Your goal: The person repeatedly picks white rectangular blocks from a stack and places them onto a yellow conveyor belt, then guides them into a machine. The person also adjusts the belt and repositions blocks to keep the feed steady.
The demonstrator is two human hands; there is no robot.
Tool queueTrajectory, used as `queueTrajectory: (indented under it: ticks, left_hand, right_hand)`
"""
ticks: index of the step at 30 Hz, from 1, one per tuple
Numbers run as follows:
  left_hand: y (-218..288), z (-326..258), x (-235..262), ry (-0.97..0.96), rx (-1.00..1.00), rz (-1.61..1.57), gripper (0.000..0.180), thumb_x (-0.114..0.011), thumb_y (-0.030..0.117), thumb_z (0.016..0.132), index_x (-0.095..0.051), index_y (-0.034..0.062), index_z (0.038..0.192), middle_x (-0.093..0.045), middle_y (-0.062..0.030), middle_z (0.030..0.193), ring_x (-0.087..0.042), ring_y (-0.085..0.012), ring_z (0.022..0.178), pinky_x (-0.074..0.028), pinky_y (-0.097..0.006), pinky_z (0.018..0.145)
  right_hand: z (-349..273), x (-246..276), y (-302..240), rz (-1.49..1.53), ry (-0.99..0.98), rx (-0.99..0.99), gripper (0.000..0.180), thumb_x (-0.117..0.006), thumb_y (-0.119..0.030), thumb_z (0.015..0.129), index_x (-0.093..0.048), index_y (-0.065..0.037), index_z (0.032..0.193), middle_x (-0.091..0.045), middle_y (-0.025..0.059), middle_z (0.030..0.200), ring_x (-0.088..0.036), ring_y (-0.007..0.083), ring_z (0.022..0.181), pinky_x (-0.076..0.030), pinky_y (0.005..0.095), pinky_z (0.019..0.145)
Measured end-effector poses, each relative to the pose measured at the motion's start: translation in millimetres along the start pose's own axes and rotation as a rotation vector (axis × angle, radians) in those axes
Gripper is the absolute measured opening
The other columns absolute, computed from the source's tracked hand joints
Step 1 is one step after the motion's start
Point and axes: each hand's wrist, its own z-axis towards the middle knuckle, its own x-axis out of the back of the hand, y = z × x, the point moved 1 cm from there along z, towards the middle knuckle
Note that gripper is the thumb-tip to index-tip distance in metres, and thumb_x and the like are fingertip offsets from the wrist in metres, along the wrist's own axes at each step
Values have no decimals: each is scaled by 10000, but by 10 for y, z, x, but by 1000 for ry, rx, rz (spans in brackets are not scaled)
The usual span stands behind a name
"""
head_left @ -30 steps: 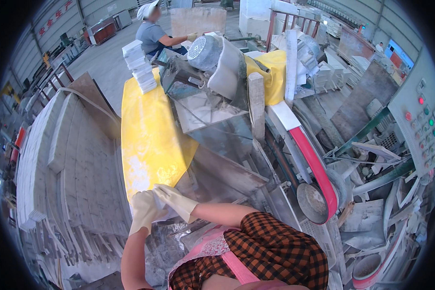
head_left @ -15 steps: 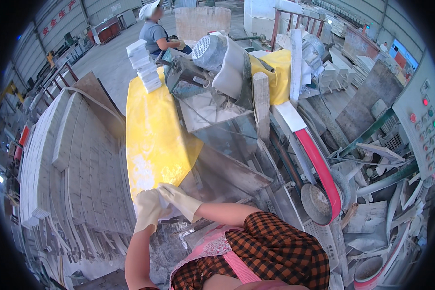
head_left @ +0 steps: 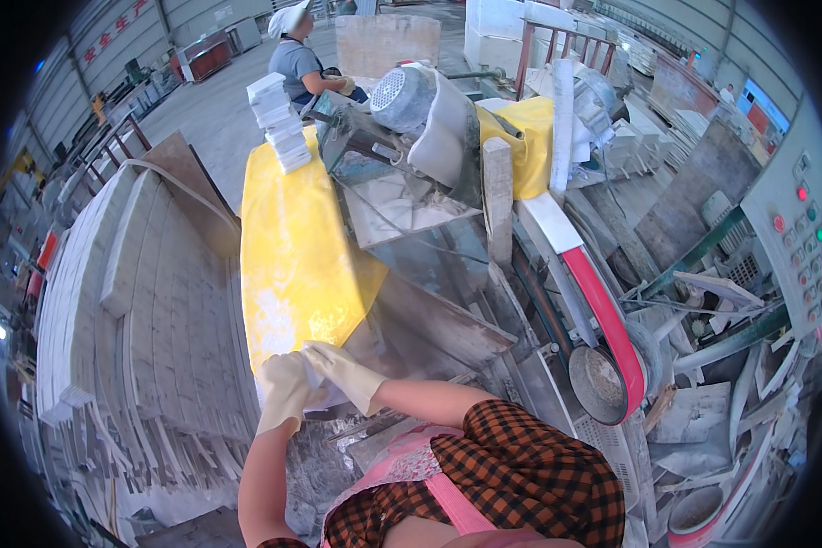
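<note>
Both my hands wear cream rubber gloves and are close together at the near end of a yellow sheet draped over a long surface. My left hand is curled, its fingers bent inward. Beside it, my right hand reaches across from the right, also closed, with its fingertips touching the same spot. Between the gloves shows a bit of a white piece, mostly covered by the fingers; its full shape is hidden. Wet, shiny patches lie on the yellow sheet just beyond the hands.
White blocks stand stacked at the sheet's far end. Long pale slabs lean at left. A dusty motor and a red belt on a wheel are to the right, below a control panel. A seated person is beyond.
The whole view has shifted slightly, moving the scene a little to the right. Both hands keep nearly the same place and grip at the sheet's near end.
</note>
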Motion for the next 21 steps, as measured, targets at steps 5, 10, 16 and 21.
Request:
queueTrajectory:
  ticks: [5,10,16,21]
  left_hand:
    - [10,90,13,-90,39,28,720,-896,649,539,-766,79,959,-773,-99,907,-747,-281,864,-575,-354,793]
    - [-21,123,-51,-48,9,20,684,-883,625,552,-767,73,939,-772,-111,909,-745,-295,878,-580,-354,812]
    - [-17,101,-44,-101,71,-84,658,-869,599,565,-765,60,928,-768,-145,962,-741,-299,938,-585,-377,849]
    - [43,63,125,-131,88,-34,454,-859,461,630,-780,115,914,-778,-114,923,-758,-275,902,-590,-378,811]
  right_hand:
    - [0,-18,-138,1,120,-29,480,-513,-359,1085,-532,-23,1427,-586,89,1364,-550,165,1237,-434,296,1047]
    - [-111,13,-244,16,83,-23,489,-468,-315,1098,-449,-28,1494,-482,123,1490,-480,199,1359,-382,328,1141]
    - [-221,27,-375,-56,6,-119,505,-306,-290,1128,-377,9,1529,-393,195,1565,-385,281,1464,-287,341,1220]
    - [-211,13,-514,-141,22,-81,580,-343,-412,1116,-409,9,1509,-448,177,1516,-415,259,1422,-286,339,1199]
